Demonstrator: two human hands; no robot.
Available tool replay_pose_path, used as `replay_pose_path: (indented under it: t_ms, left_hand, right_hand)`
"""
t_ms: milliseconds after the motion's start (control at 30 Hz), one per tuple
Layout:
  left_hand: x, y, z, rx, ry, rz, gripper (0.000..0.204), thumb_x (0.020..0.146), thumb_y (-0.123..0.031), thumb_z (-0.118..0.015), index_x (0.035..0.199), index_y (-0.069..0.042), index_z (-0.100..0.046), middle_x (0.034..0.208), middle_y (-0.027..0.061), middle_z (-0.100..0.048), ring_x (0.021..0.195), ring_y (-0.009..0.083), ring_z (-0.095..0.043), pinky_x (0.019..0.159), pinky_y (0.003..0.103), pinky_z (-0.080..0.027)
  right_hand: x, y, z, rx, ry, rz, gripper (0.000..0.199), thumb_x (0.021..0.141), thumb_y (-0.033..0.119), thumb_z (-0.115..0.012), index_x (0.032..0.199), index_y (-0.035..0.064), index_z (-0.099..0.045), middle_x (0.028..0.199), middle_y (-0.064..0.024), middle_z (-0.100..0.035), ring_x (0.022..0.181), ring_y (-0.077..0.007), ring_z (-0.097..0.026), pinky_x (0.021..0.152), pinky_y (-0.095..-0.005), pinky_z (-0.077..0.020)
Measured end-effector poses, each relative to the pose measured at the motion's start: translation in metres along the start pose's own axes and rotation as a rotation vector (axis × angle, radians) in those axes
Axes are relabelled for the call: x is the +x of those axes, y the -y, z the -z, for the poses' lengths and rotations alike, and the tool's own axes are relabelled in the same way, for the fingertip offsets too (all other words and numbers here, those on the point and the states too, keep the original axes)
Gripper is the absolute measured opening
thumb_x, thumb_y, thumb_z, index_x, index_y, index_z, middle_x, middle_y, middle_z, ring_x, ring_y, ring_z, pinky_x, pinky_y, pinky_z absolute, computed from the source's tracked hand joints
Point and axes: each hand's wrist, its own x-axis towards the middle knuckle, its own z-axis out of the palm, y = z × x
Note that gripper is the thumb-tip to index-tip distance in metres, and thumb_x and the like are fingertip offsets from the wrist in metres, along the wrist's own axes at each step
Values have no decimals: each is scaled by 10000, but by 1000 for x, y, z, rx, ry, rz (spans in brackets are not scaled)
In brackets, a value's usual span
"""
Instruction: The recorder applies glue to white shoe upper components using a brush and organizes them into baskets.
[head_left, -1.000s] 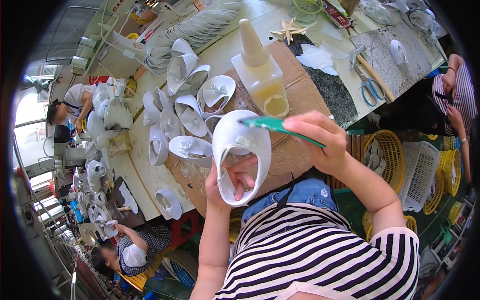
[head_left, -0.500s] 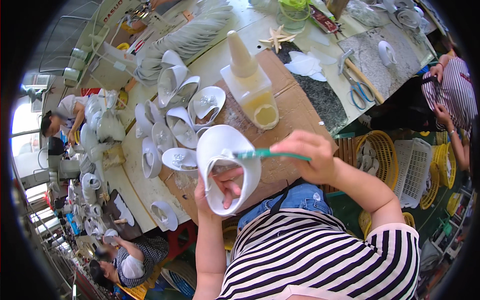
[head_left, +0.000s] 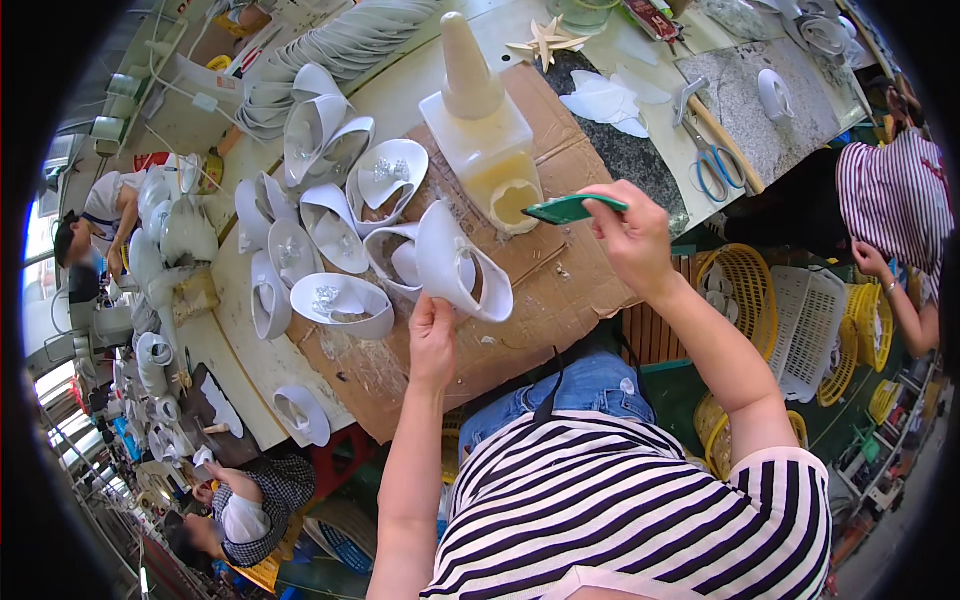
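My left hand (head_left: 432,345) grips the edge of a white shoe upper (head_left: 447,255), which is tilted over the cardboard (head_left: 560,285) with its opening turned to the right. In my right hand (head_left: 637,240) is a green-handled brush (head_left: 577,208). Its tip is at the round mouth of a translucent glue bottle (head_left: 475,135); whether the bristles are in the glue I cannot tell. The bottle has a tall cone and yellowish contents. Several more white uppers (head_left: 335,228) crowd the table left of my left hand, some with shiny decorations.
A long row of stacked white pieces (head_left: 345,55) lies at the back left. To the right are a hammer (head_left: 720,135), blue-handled scissors (head_left: 715,175) and a starfish-shaped piece (head_left: 547,42). Baskets (head_left: 805,330) stand on the floor at right. A co-worker in stripes (head_left: 890,190) is beyond them.
My right hand has drawn the brush away from the upper, up to the glue bottle's mouth. My left hand has moved the upper slightly up and turned it, now gripping its near edge.
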Motion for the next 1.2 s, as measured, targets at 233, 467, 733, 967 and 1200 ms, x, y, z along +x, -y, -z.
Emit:
replay_pose_path:
  t_ms: [233, 467, 733, 967, 1200]
  left_hand:
    - [-11, 29, -8, 409, -92, -3, 182, 1018, -123, -489, 1127, -30, -601, 1046, 1, -574, 873, 90, -528, 801, 251, -448]
    - [-30, 30, -20, 564, -146, -81, 162, 1005, -102, -499, 1078, -5, -605, 1083, 46, -562, 854, 127, -541, 780, 257, -456]
    - [-50, 40, -18, 621, -156, -33, 198, 1010, -118, -496, 1120, 1, -611, 1133, 68, -561, 994, 172, -563, 859, 288, -470]
    - [-66, 48, -21, 519, -212, 39, 217, 1011, -145, -507, 1123, -1, -624, 1141, 73, -546, 1026, 158, -535, 874, 287, -465]
    - [-86, 51, 6, 600, -154, 235, 157, 977, -115, -568, 1057, -13, -656, 960, 30, -566, 804, 88, -508, 711, 237, -437]
  right_hand:
    - [7, -27, -23, -132, 37, 195, 122, 882, -3, -619, 989, 33, -664, 814, -98, -620, 671, -206, -590, 589, -297, -462]
    - [-33, -12, -5, 106, 309, -306, 151, 865, 34, -632, 1007, -5, -667, 826, -130, -658, 712, -220, -629, 618, -298, -491]
    - [-98, -33, -37, -140, 434, 241, 324, 717, -80, -585, 1025, 11, -631, 833, -140, -597, 751, -339, -602, 659, -405, -501]
    - [-111, -30, -37, -65, 349, 104, 293, 760, -70, -599, 1033, 32, -633, 824, -141, -587, 751, -341, -604, 652, -404, -494]
    - [-128, -23, -39, 36, 378, 60, 278, 779, -63, -608, 1034, 44, -640, 839, -140, -595, 759, -343, -608, 656, -396, -495]
